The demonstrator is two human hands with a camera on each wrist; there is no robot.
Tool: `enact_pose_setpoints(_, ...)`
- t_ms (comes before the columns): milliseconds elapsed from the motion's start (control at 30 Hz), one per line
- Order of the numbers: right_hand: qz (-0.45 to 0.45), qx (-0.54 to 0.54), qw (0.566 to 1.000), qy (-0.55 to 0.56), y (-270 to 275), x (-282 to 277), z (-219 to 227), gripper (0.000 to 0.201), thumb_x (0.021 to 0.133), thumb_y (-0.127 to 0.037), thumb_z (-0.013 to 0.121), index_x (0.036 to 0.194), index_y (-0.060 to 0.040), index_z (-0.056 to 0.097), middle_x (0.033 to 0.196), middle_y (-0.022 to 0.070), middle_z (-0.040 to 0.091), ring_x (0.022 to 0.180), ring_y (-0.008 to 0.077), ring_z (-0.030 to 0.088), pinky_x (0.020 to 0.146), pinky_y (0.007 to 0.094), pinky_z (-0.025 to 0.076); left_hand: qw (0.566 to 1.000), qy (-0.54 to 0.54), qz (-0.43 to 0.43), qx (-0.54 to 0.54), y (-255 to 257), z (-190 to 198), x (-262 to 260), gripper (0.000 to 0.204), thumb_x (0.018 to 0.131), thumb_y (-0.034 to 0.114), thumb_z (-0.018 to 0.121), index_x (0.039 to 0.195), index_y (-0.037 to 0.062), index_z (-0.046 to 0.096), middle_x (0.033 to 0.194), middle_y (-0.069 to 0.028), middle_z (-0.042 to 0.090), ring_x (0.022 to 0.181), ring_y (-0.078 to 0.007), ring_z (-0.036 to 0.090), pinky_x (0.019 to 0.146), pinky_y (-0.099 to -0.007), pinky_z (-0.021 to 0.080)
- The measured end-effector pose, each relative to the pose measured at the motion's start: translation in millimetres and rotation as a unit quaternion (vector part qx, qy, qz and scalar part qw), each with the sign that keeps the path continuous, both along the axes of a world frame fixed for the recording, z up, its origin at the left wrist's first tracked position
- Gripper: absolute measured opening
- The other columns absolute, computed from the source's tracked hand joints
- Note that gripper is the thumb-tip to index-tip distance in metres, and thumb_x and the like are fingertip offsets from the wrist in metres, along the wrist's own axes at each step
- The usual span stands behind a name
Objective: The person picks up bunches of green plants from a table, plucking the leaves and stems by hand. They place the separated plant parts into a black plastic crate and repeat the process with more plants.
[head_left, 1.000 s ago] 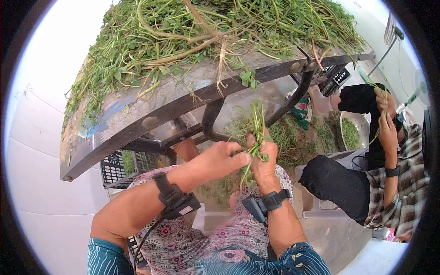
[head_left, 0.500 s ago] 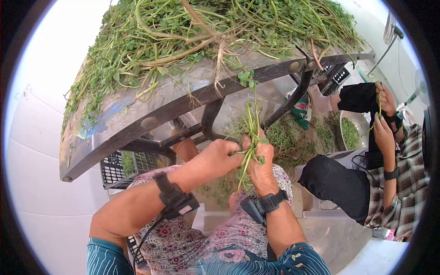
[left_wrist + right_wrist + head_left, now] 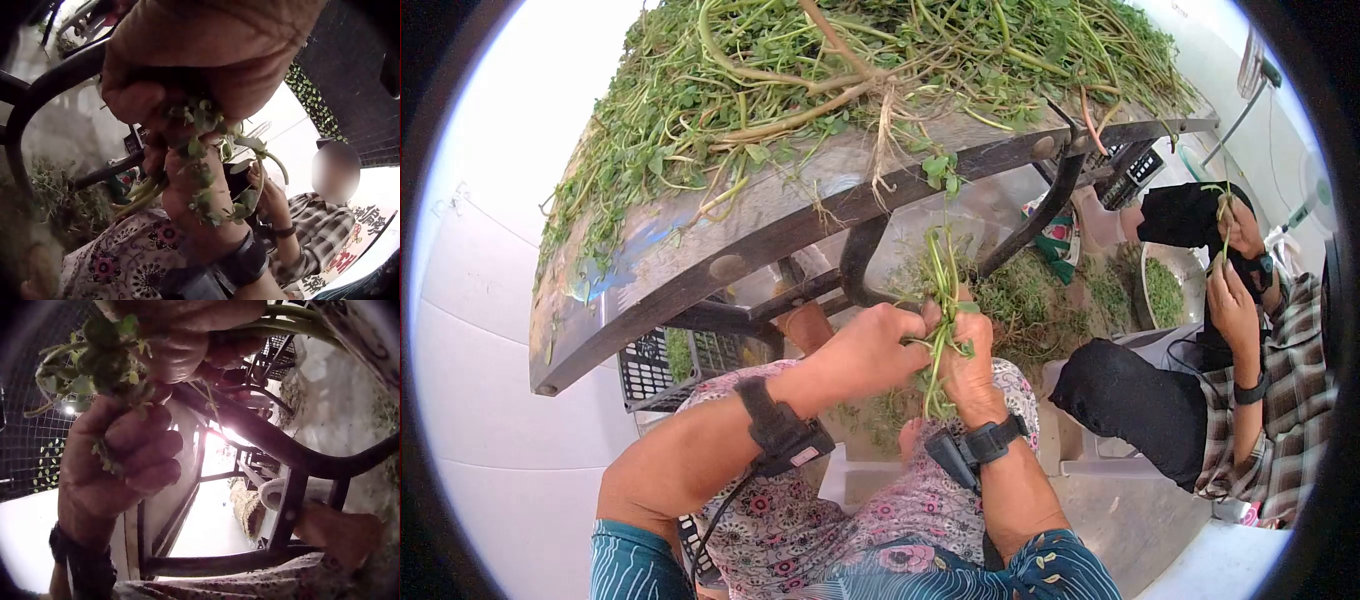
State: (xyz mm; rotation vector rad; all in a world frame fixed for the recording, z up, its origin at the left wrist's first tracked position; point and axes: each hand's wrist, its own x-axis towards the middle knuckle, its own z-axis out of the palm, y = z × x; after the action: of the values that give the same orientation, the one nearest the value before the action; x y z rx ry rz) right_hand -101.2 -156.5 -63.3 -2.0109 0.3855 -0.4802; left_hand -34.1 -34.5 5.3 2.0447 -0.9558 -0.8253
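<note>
A small bunch of green stems (image 3: 941, 270) is held upright between both hands, below the table's front edge. My right hand (image 3: 968, 350) grips it with curled fingers, its stems running above and below the fist. My left hand (image 3: 874, 345) pinches at the bunch from the left side, fingers curled. In the left wrist view, leafy tips (image 3: 203, 119) show between the left hand (image 3: 200, 56) and the right hand (image 3: 194, 187). The right wrist view has leaves (image 3: 109, 359) beside the curled fingers of the left hand (image 3: 125, 453), with the right hand (image 3: 181, 337) above.
A wooden table (image 3: 800, 215) bears a large heap of greens (image 3: 830, 60). Under it are a black crate (image 3: 658, 368) and loose greens (image 3: 1025, 310) on the floor. At the right, a seated person (image 3: 1250, 380) holds a stem near a metal bowl (image 3: 1168, 285).
Both hands have shifted slightly left and down with the bunch, staying close together. At the right, the other person's hands have moved apart and back near each other around a stem.
</note>
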Motion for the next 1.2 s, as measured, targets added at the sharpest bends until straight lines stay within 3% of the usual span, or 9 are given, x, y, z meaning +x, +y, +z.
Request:
enact_pose_setpoints(100,-0.010,-0.007,0.999,-0.038,-3,3,-11,0.013,0.072,-0.011,0.057,0.083,-0.0067,0.051,0.064,0.0150,0.056,0.061,0.0335,0.057,0.052,0.0382,0.043,0.999,0.024,-0.014,-0.041,1,2,1,0.024,0.072,0.018,0.056,0.088,0.0009,0.061,0.068,-0.0204,0.058,0.065,-0.0284,0.058,0.063,-0.0354,0.045)
enact_pose_setpoints(200,-0.004,0.049,0.999,0.002,-3,1,-4,0.012,0.073,-0.010,0.056,0.083,-0.0065,0.051,0.065,0.0154,0.056,0.061,0.0341,0.057,0.052,0.0385,0.043,0.994,0.097,-0.039,0.019,-1,17,2,0.018,0.078,0.014,0.053,0.081,-0.0032,0.057,0.064,-0.0036,0.051,0.063,-0.0064,0.043,0.057,-0.0270,0.040)
enact_pose_setpoints(500,-0.011,0.135,0.991,-0.003,-1,6,-19,0.015,0.076,-0.020,0.053,0.081,-0.0060,0.054,0.064,0.0130,0.055,0.059,0.0295,0.056,0.053,0.0369,0.042,0.991,0.084,-0.100,-0.012,0,5,4,0.017,0.080,0.015,0.049,0.078,-0.0014,0.053,0.060,-0.0013,0.045,0.059,-0.0080,0.042,0.053,-0.0267,0.038)
enact_pose_setpoints(700,0.007,0.049,0.998,-0.047,-3,6,-22,0.014,0.078,-0.019,0.052,0.082,-0.0058,0.055,0.066,0.0135,0.055,0.060,0.0278,0.056,0.054,0.0364,0.042,0.992,0.013,-0.125,-0.026,1,9,4,0.018,0.080,0.016,0.047,0.075,-0.0019,0.048,0.059,-0.0075,0.044,0.057,-0.0140,0.043,0.054,-0.0308,0.039)
enact_pose_setpoints(800,-0.008,0.081,0.997,-0.010,-2,7,-17,0.016,0.078,-0.019,0.051,0.085,-0.0051,0.054,0.066,0.0141,0.055,0.060,0.0287,0.056,0.054,0.0368,0.043,0.990,0.005,-0.136,-0.042,2,8,4,0.018,0.079,0.016,0.047,0.077,-0.0016,0.048,0.060,-0.0097,0.044,0.057,-0.0166,0.043,0.055,-0.0320,0.039)
enact_pose_setpoints(900,-0.003,0.057,0.998,-0.027,-4,7,-15,0.017,0.079,-0.019,0.050,0.086,-0.0043,0.053,0.065,0.0149,0.055,0.059,0.0301,0.055,0.055,0.0376,0.043,0.987,-0.028,-0.146,-0.053,0,9,3,0.015,0.079,0.014,0.047,0.077,-0.0015,0.049,0.061,-0.0078,0.044,0.059,-0.0141,0.043,0.056,-0.0304,0.039)
enact_pose_setpoints(1000,-0.013,0.042,0.999,-0.008,-5,7,-13,0.013,0.080,-0.015,0.049,0.084,-0.0030,0.053,0.064,0.0129,0.055,0.057,0.0245,0.054,0.053,0.0354,0.042,0.991,0.030,-0.133,-0.003,0,15,2,0.016,0.082,0.014,0.048,0.078,-0.0006,0.049,0.063,-0.0055,0.043,0.061,-0.0104,0.042,0.056,-0.0284,0.038)
enact_pose_setpoints(1100,-0.098,0.106,0.989,0.021,-35,15,-42,0.010,0.081,-0.012,0.049,0.083,-0.0024,0.052,0.062,0.0086,0.054,0.054,0.0163,0.051,0.048,0.0302,0.041,0.945,0.183,-0.265,-0.052,4,32,-16,0.017,0.085,0.018,0.050,0.081,0.0011,0.050,0.063,-0.0010,0.042,0.061,-0.0077,0.040,0.055,-0.0264,0.038)
enact_pose_setpoints(1200,-0.135,0.354,0.922,-0.075,-51,11,-30,0.008,0.081,-0.010,0.051,0.077,-0.0037,0.054,0.060,0.0015,0.050,0.050,0.0101,0.046,0.044,0.0245,0.037,0.954,0.208,-0.216,-0.022,9,28,-21,0.019,0.087,0.023,0.050,0.083,0.0040,0.051,0.064,0.0030,0.042,0.060,-0.0051,0.039,0.053,-0.0239,0.036)
